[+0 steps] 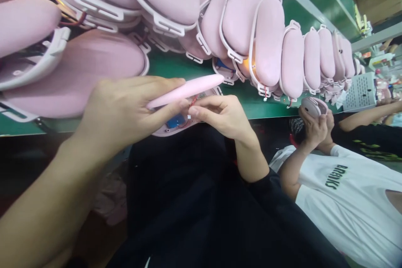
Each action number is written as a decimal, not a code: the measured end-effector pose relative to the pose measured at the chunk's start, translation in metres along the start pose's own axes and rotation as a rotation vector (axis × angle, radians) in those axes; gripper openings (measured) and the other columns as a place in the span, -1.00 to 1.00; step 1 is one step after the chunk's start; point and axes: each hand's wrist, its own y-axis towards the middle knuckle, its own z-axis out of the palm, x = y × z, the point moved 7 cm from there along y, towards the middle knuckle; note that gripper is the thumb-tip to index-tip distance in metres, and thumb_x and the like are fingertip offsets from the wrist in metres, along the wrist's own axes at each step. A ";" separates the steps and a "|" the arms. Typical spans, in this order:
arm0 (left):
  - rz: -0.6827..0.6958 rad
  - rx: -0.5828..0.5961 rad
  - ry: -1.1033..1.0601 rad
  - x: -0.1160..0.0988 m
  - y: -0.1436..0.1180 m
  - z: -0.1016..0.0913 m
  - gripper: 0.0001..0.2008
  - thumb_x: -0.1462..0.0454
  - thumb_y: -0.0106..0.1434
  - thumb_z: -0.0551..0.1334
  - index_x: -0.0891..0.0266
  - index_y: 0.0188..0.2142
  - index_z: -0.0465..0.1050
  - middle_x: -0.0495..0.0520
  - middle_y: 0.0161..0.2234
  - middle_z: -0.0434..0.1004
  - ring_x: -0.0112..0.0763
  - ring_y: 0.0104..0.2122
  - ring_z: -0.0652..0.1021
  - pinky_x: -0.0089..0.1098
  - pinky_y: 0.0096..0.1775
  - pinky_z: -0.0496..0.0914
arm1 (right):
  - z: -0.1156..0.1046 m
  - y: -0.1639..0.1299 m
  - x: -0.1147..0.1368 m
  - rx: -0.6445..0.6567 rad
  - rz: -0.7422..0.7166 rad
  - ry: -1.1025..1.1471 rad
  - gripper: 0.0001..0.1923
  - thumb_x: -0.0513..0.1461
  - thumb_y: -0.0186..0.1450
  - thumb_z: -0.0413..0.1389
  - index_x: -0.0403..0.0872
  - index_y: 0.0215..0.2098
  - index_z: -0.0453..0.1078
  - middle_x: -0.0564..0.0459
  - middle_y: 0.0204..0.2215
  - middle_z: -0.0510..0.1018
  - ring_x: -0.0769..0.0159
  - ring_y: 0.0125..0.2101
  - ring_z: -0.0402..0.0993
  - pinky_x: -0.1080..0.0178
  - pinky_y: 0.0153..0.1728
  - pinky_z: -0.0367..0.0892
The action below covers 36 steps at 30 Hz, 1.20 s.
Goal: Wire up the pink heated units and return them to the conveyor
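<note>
Left hand (125,109) and right hand (220,115) grip the pink shell (188,88), its long axis running left-right, tip tilted up-right

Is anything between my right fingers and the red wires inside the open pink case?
Nothing visible. The right hand has its fingertips right at the red wires, beside the blue part. The left hand holds the pink cover tilted just above them.

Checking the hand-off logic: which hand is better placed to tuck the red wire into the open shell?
Right. The right hand has its fingers pinched at the red wire inside the open shell. The left hand is occupied gripping the pink cover.
</note>
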 end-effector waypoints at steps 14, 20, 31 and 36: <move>-0.042 0.083 0.113 0.003 0.001 0.004 -0.51 -0.10 0.56 0.09 0.10 0.14 0.61 -0.05 -0.06 0.73 -0.17 -0.14 0.73 -0.30 -0.26 0.56 | -0.031 0.006 0.005 -0.097 -0.374 -0.681 -0.79 -0.33 0.41 0.09 -0.12 -0.20 0.60 0.03 -0.21 0.65 0.33 -0.20 0.58 0.26 -0.09 0.50; -0.185 0.206 0.090 0.008 0.000 0.008 -0.44 -0.16 0.55 -0.04 -0.01 0.17 0.58 -0.10 0.01 0.70 -0.16 -0.02 0.71 -0.12 -0.10 0.61 | -0.029 0.011 -0.007 -0.074 -0.521 -0.871 -0.74 -0.31 0.51 0.03 -0.10 -0.13 0.59 0.02 -0.18 0.65 0.29 -0.09 0.59 0.26 -0.01 0.48; -0.137 0.042 -0.009 -0.002 -0.016 0.006 -0.61 -0.01 0.52 0.23 0.10 0.18 0.56 -0.05 0.12 0.65 -0.22 0.07 0.68 -0.27 0.08 0.60 | -0.023 0.019 -0.014 0.026 -0.542 -1.098 -0.70 -0.30 0.53 -0.01 -0.11 -0.12 0.59 0.00 -0.22 0.62 0.27 -0.16 0.52 0.25 -0.11 0.43; -0.166 -0.014 -0.011 -0.002 -0.023 0.010 -0.57 -0.03 0.50 0.26 0.18 0.16 0.56 0.04 0.12 0.66 -0.18 0.09 0.67 -0.15 0.07 0.63 | -0.020 0.022 -0.017 -0.006 -0.471 -1.151 -0.65 -0.29 0.55 -0.03 -0.11 -0.06 0.63 -0.04 -0.17 0.62 0.24 -0.11 0.53 0.24 -0.08 0.46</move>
